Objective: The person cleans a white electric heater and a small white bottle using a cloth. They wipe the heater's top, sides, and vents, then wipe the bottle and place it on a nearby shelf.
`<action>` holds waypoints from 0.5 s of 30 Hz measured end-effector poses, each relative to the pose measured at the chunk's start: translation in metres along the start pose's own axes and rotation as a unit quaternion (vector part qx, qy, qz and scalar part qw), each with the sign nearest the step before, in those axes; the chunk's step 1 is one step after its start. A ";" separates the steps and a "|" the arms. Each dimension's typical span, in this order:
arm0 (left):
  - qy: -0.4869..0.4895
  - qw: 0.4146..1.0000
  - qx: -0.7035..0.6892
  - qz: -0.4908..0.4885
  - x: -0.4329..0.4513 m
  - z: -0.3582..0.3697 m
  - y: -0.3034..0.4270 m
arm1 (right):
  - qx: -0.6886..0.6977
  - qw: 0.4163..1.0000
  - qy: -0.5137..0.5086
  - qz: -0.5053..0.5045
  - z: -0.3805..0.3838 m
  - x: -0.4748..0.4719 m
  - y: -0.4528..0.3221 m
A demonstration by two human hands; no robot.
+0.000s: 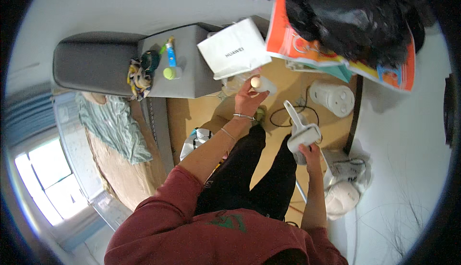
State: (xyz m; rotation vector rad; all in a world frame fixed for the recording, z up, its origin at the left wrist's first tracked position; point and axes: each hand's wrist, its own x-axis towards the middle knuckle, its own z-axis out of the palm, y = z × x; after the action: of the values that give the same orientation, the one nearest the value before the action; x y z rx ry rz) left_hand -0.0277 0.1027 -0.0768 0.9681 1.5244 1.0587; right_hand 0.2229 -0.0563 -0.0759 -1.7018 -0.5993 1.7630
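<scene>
My left hand [248, 99] is out in front of me, its fingers around a small, whitish translucent bottle [267, 86] with a cream-coloured round top. Lower and to the right, my right hand [311, 154] grips a white plastic tool [304, 137] by its broad head. The tool's loop-ended handle points up and away from me; its exact kind is unclear. Just beyond the bottle is a white paper bag [234, 50] bearing Huawei lettering. A dark cable [277, 115] loops on the floor between the two hands.
A grey cabinet [176, 59] carries a blue tube [170, 54], a green-capped container [169, 73] and a patterned cloth [138, 79]. A white cylindrical appliance [331, 97] stands right, below a hanging black plastic bag [360, 20]. A cream cap [341, 198] lies by the wall; a bed [126, 178] is left.
</scene>
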 end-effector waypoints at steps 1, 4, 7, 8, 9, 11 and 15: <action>0.023 1.000 -0.010 0.000 0.007 -0.006 0.001 | -0.020 1.000 0.006 0.003 -0.006 0.003 0.005; 0.102 0.991 -0.070 0.050 0.034 -0.040 0.010 | 0.057 0.998 -0.011 0.014 -0.012 0.000 -0.003; 0.215 0.963 0.087 0.133 0.098 -0.120 0.001 | 0.097 0.995 -0.006 0.001 -0.017 0.004 0.001; 0.247 0.958 0.057 0.133 0.119 -0.138 0.010 | 0.069 0.998 0.011 0.005 -0.020 0.005 -0.001; 0.302 0.928 0.193 0.103 0.142 -0.162 0.020 | 0.042 0.999 0.027 0.006 -0.021 0.008 -0.001; 0.285 0.943 0.091 0.148 0.193 -0.223 0.023 | 0.041 0.999 0.008 -0.018 -0.017 0.019 0.012; 0.396 0.887 0.232 0.053 0.249 -0.247 0.005 | -0.021 1.000 0.011 0.019 -0.033 0.032 0.040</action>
State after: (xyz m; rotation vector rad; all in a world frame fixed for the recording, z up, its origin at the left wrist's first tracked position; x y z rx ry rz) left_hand -0.3140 0.3018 -0.1131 0.9920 2.5072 1.2787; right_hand 0.2514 -0.0656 -0.1286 -1.7700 -0.6014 1.7661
